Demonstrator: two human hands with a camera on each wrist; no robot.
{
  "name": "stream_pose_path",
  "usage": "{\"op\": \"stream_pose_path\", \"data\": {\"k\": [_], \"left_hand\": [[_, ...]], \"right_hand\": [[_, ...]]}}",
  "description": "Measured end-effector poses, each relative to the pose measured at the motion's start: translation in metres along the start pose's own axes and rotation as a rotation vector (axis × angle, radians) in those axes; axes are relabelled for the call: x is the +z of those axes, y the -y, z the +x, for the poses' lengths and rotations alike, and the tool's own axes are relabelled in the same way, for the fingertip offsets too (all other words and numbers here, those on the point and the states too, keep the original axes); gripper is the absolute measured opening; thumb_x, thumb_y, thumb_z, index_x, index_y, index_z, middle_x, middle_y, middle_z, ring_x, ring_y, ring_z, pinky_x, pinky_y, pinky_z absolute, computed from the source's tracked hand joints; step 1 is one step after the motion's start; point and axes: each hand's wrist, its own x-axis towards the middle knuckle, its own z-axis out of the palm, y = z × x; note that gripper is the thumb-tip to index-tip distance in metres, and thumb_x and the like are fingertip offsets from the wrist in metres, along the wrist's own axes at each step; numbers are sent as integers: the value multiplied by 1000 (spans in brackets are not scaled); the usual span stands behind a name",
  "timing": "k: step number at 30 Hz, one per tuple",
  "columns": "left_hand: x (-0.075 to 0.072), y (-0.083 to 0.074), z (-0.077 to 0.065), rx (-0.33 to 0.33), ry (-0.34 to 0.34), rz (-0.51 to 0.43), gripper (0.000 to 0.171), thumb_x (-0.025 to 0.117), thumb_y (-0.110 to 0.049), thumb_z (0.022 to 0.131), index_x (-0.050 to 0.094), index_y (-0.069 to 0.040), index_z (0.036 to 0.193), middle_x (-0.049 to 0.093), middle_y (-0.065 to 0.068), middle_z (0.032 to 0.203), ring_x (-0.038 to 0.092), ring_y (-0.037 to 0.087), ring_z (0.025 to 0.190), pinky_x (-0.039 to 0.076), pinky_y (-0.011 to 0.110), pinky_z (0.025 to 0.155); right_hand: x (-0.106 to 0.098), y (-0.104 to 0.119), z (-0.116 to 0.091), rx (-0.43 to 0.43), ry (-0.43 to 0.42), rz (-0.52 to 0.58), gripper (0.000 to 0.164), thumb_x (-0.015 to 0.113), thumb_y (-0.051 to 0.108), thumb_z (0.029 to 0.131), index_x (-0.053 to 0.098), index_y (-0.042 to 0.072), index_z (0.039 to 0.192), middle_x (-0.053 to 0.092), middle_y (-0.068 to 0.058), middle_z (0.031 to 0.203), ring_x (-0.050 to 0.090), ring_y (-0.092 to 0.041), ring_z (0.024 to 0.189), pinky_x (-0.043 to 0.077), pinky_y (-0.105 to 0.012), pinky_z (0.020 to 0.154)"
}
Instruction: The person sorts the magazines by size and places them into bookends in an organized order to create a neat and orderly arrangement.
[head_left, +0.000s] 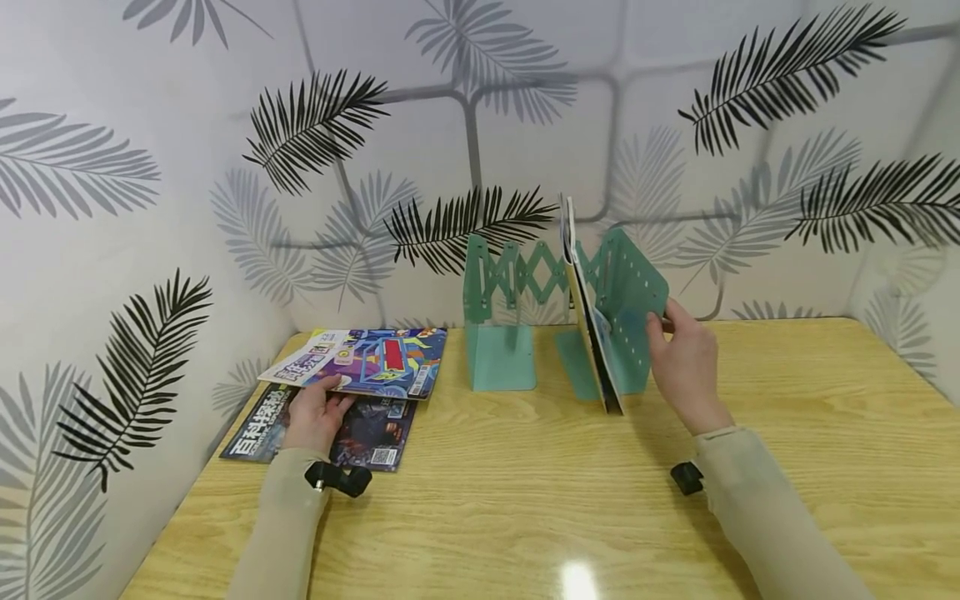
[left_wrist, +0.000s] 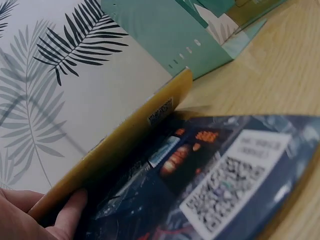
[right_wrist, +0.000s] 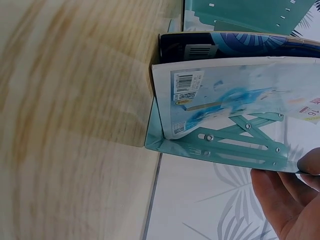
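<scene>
My left hand (head_left: 313, 417) grips the near edge of a colourful blue and purple magazine (head_left: 393, 362). Its yellow underside (left_wrist: 150, 112) tilts up from a dark magazine (head_left: 382, 437) with a QR code, which lies flat on the table beneath. To the right stands a green expandable book rack (head_left: 501, 360) with a lattice back and two end plates. My right hand (head_left: 686, 358) pinches the outer edge of the right end plate (head_left: 637, 308). Several thin magazines (right_wrist: 220, 90) lean upright inside the rack, close to that plate, a pale blue-white one outermost.
The wooden table (head_left: 480, 508) meets a wall (head_left: 480, 150) with a leaf pattern right behind the rack. Another stretch of wall (head_left: 90, 333) runs along the table's left side. Bare tabletop shows between the lying magazines and the rack.
</scene>
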Motion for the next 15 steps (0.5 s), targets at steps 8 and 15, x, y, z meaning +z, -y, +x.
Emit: {"op": "stream_pose_path", "data": {"k": [8,15], "left_hand": [[-6,1,-8,137,-37,208,66,53,4,95,25,-8,154,46,22,142,64,29,109,53,43,90],[-5,5,-12,237,-53,311,55,56,-1,94,42,-8,146,58,21,130,73,21,81,59,40,72]], "right_hand": [[0,2,0,-7,-6,9,18,55,10,100,67,-2,107,71,-23,96,68,-40,87,53,-54,67],[-1,0,-1,-13,7,6,18,55,11,100,67,-2,107,71,-23,97,68,-40,86,53,-54,68]]}}
